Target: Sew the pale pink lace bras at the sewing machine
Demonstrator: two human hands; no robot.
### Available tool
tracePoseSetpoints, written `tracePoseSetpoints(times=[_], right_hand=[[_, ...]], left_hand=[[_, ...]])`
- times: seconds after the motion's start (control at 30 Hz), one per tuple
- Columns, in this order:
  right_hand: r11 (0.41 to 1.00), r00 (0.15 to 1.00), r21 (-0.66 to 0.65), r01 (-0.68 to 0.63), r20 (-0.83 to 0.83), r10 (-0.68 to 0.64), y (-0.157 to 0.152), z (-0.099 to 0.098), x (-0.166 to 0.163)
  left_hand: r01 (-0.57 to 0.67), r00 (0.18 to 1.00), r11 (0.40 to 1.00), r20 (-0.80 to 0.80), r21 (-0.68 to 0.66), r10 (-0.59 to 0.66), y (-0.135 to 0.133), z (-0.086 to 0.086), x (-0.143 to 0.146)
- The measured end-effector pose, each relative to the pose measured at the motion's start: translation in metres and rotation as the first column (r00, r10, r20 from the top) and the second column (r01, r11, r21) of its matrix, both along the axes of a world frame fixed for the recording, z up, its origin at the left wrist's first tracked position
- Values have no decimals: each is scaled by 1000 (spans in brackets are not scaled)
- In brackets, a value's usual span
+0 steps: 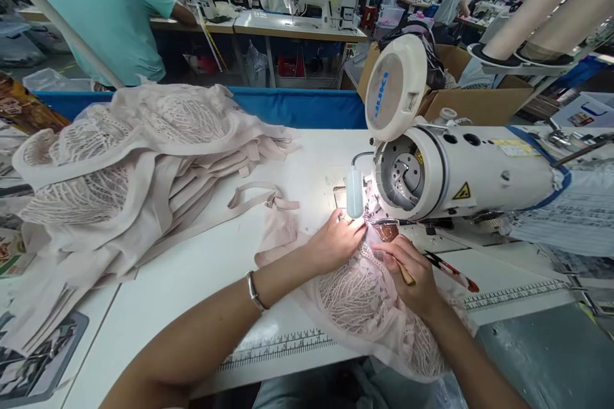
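Note:
A pale pink lace bra (357, 294) lies over the front edge of the table, its upper part reaching under the sewing machine (460, 169). My left hand (338, 243) pinches the bra's edge close to the lit needle area; the fingertips partly hide the fabric there. In my right hand (410, 275) is a small tool with a wooden handle (407, 273), the fingers closed around it. Its tip cannot be made out. That hand rests against the lace just right of the left one. A light blue cylinder lamp (355, 192) hangs above my left fingers.
A large pile of similar lace bras (144, 147) covers the left of the white table, with a loose strap (249, 195) trailing right. Red-handled tweezers (453, 271) lie right of my right hand. Behind stand a cardboard box (480, 105), thread cones (522, 19) and a co-worker in teal (96, 13).

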State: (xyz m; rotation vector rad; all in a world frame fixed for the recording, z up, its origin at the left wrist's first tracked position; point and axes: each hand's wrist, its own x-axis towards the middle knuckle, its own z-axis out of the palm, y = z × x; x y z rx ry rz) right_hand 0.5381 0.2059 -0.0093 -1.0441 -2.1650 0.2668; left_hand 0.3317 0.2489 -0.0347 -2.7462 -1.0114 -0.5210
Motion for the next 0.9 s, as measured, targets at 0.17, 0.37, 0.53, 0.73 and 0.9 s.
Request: tracePoseSetpoints(times=[0.17, 0.37, 0.53, 0.73, 0.9], right_hand=[[992, 992, -16, 124, -17, -124, 3, -9, 2], [994, 994, 57, 96, 39, -98, 5, -14, 1], [993, 994, 77, 88, 66, -93, 8, -15, -1], [995, 994, 67, 79, 72, -84, 8, -17, 1], [994, 992, 71, 87, 81, -93, 9, -20, 2]], left_hand=[[-10, 1000, 1000, 4, 19, 10, 0, -1, 0], [6, 1000, 1000, 29, 31, -7, 0, -1, 0], [21, 1000, 999, 20, 49, -22, -1, -2, 1], [32, 999, 991, 2, 126, -33, -4, 2, -1], [32, 999, 983, 16, 183, -36, -5, 4, -2]])
